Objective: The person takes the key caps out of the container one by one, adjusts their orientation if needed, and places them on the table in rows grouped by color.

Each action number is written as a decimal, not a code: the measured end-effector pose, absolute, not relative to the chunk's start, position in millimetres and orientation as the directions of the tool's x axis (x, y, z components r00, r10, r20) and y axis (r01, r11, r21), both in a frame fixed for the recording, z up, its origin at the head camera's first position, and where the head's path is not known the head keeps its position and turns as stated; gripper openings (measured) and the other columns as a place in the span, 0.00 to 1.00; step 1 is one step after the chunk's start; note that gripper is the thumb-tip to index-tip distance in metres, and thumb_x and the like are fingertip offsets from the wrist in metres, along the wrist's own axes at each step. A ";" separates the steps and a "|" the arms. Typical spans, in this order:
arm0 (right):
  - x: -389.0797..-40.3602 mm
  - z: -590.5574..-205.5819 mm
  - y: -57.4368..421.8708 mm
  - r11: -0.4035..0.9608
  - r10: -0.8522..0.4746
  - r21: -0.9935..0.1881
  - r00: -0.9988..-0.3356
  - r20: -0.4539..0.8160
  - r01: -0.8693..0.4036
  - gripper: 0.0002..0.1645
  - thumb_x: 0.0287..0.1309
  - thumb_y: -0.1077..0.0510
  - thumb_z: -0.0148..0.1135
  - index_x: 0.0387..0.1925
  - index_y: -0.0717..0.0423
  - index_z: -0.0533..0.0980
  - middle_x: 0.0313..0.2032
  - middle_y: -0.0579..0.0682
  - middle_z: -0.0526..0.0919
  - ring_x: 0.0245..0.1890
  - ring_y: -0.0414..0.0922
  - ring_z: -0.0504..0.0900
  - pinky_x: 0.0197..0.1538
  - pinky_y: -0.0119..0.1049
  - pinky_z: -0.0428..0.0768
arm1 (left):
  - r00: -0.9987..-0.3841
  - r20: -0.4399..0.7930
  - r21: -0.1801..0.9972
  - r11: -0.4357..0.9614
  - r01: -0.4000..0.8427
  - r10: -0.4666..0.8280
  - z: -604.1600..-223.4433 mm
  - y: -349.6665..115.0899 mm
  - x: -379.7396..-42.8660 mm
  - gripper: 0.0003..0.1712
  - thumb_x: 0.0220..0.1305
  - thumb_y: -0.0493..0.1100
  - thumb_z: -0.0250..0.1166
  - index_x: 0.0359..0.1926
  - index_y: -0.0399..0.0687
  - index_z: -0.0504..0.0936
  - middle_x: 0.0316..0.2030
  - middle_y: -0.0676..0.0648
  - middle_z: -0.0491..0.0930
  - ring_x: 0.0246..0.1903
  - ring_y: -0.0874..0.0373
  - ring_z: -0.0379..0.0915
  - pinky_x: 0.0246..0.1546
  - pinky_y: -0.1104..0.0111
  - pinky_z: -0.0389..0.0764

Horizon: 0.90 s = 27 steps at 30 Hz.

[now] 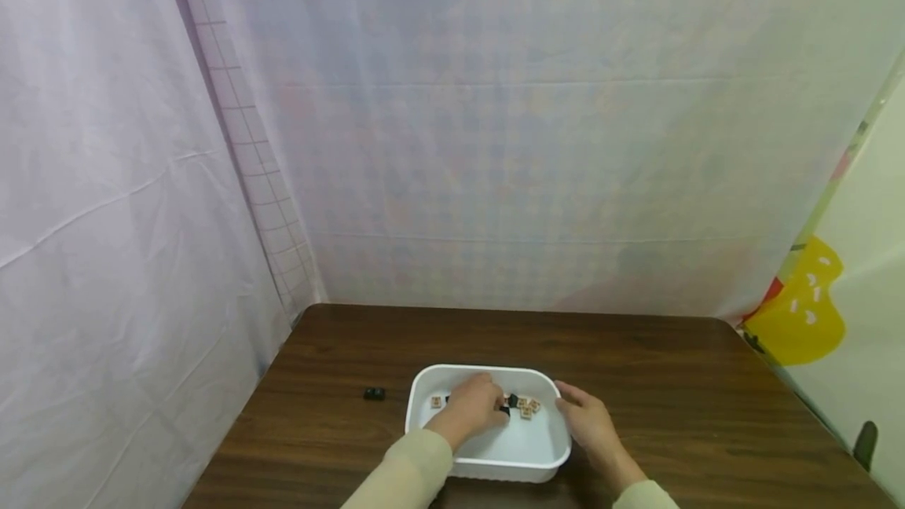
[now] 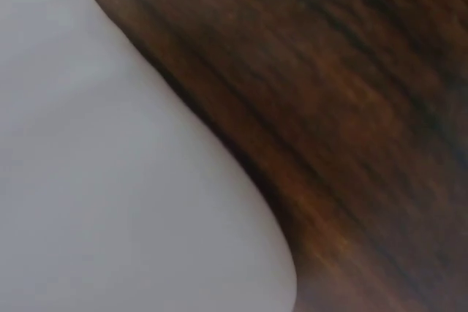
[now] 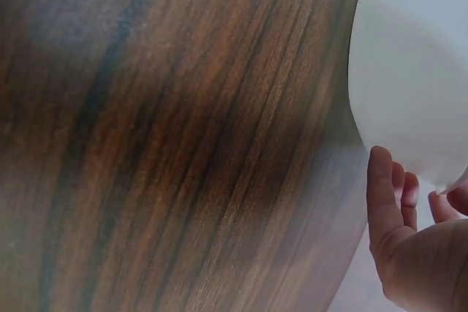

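A white plastic tub (image 1: 512,446) stands on the table, holding several small tan square pieces (image 1: 526,412) and a few black ones (image 1: 513,400). My left hand (image 1: 470,407) reaches down into it with bent fingers. A black piece shows right at the thumb and fingertips; I cannot tell whether they pinch it. My right hand (image 1: 587,419) holds the tub at its right side, fingers along the outer wall and thumb by the rim. In the right wrist view, the right hand (image 3: 417,246) has its fingers against the tub's wall (image 3: 409,71).
Two black pieces (image 1: 375,393) lie side by side on the brown wooden table (image 1: 325,430), left of the tub. Pale curtains (image 1: 530,140) hang behind the table's far edge and along its left side. A yellow shape (image 1: 802,313) shows at the right.
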State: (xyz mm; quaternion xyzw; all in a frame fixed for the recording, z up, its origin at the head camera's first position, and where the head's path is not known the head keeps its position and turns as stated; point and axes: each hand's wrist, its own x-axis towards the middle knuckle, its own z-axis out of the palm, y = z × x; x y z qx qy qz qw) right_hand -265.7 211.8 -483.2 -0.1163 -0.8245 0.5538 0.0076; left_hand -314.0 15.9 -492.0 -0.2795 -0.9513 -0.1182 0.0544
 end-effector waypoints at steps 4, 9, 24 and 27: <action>-266.2 -482.5 211.9 0.358 0.198 -0.916 -0.973 -0.116 0.182 0.26 0.69 0.62 0.48 0.65 0.69 0.68 0.64 0.73 0.67 0.60 0.67 0.72 0.54 0.53 0.78 | -0.843 0.186 0.291 0.791 0.538 0.505 -487.4 12.8 -317.4 0.10 0.52 0.47 0.76 0.31 0.50 0.86 0.27 0.56 0.77 0.29 0.64 0.71 0.35 0.73 0.74; -266.7 -482.4 212.0 0.364 0.197 -0.912 -0.973 -0.123 0.189 0.26 0.69 0.62 0.48 0.66 0.69 0.68 0.64 0.73 0.67 0.61 0.68 0.69 0.56 0.56 0.75 | -0.859 0.194 0.452 0.734 0.507 0.473 -483.9 7.1 -320.9 0.10 0.49 0.39 0.76 0.29 0.47 0.81 0.23 0.57 0.76 0.24 0.66 0.69 0.27 0.74 0.72; -264.8 -480.6 211.6 0.361 0.198 -0.912 -0.972 -0.126 0.192 0.26 0.69 0.62 0.48 0.66 0.69 0.68 0.64 0.73 0.67 0.61 0.68 0.71 0.55 0.55 0.76 | -0.858 0.290 0.589 0.628 0.509 0.424 -478.4 -5.2 -320.7 0.12 0.49 0.35 0.76 0.31 0.45 0.79 0.21 0.57 0.77 0.23 0.69 0.70 0.29 0.75 0.73; -265.6 -481.7 212.0 0.360 0.196 -0.911 -0.971 -0.135 0.200 0.26 0.69 0.62 0.48 0.66 0.69 0.67 0.65 0.73 0.66 0.61 0.68 0.70 0.56 0.56 0.75 | -0.858 0.303 0.597 0.619 0.510 0.415 -477.9 -6.7 -321.1 0.12 0.49 0.35 0.75 0.32 0.45 0.79 0.22 0.57 0.78 0.23 0.69 0.70 0.29 0.75 0.73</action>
